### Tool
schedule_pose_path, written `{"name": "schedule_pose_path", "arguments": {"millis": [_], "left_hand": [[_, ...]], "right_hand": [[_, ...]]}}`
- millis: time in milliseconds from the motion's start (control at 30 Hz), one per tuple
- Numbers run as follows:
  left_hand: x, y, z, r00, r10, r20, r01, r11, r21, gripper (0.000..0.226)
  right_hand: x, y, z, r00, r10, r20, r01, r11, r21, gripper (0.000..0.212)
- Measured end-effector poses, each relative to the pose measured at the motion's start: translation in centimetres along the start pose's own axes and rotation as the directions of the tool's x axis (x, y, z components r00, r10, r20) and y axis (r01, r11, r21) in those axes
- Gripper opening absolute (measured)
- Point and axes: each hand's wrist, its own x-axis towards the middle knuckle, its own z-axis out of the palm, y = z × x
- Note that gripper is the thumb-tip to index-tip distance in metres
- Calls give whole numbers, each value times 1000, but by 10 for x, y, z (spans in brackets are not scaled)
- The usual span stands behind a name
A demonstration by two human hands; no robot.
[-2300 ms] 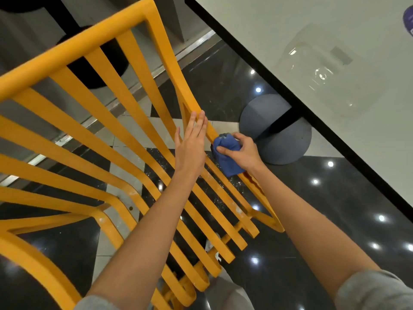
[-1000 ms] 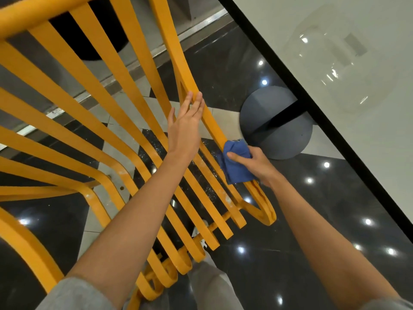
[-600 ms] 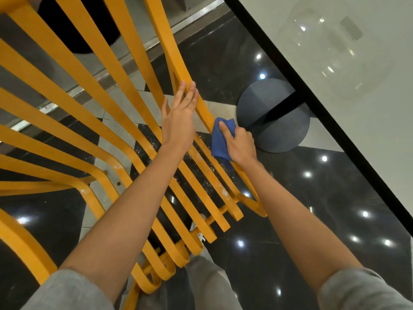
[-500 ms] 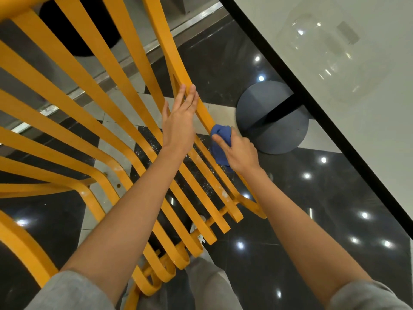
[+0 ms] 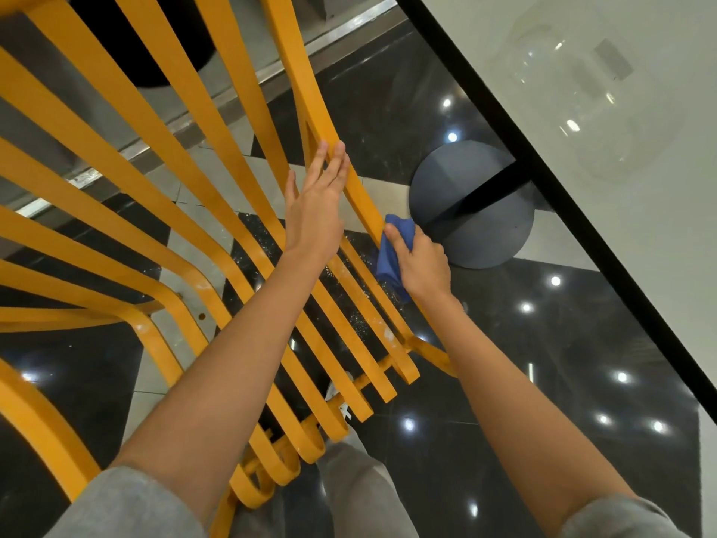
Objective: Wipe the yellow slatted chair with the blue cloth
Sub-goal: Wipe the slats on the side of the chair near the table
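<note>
No readable writing anywhere. Glossy black floor (image 5: 485, 382) with light reflections, white desk (image 5: 582, 91) upper right. Our right hand (image 5: 421, 262) pinches the blue cloth (image 5: 392, 258) against the yellow chair (image 5: 155, 157)'s rightmost slat, centre frame. Left hand (image 5: 314, 215) flat, fingers straight, resting on that slat above.

Glossy black-and-white floor (image 5: 446, 456) carries the yellow chair (image 5: 217, 211) and round table base (image 5: 489, 223).

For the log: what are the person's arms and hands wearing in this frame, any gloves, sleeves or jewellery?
No gloves: the left hand and right hand are bare, and both forearms are bare too. Grey fabric sleeves are pushed up near the elbows on both arms. No rings, watch or bracelets show on the visible sides.
</note>
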Motion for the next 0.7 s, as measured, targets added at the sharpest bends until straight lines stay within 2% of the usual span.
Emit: {"name": "schedule_pose_path", "arguments": {"millis": [100, 167, 267, 367, 433, 467, 533, 633, 700], "left_hand": [[0, 1, 2, 1000, -10, -25, 10, 1000, -12, 81], [-1, 7, 4, 999, -15, -39, 15, 1000, -11, 75], [-15, 21, 12, 997, 12, -79, -19, 996, -85, 57], [-39, 32, 29, 990, 70, -126, -94, 975, -201, 44], [-48, 31, 40, 986, 79, -144, -113, 962, -247, 42], [-50, 30, 43, 986, 77, -147, -114, 958, -264, 41], [-51, 27, 46, 986, 84, -143, -122, 950, -287, 41], [-50, 26, 46, 990, 78, -118, -112, 944, -312, 44], [-50, 25, 45, 992, 64, -111, -97, 944, -315, 47]], "right_hand": [[-9, -3, 0, 996, -92, -3, 88, 965, -247, 53], [-6, -7, 1, 994, -107, -25, 97, 961, -260, 51], [6, -9, -2, 1000, -16, 7, 16, 999, -31, 47], [12, 5, -13, 984, 66, 168, -114, 949, 295, 39], [-4, 25, -17, 965, 48, 259, -153, 903, 402, 30], [-14, 37, -16, 965, 40, 261, -149, 898, 415, 30], [-33, 50, -15, 979, 36, 202, -113, 916, 385, 34], [-21, 35, -14, 992, 16, 122, -35, 987, 157, 39], [-5, 16, -14, 992, 42, 120, -53, 995, 88, 49]]}}
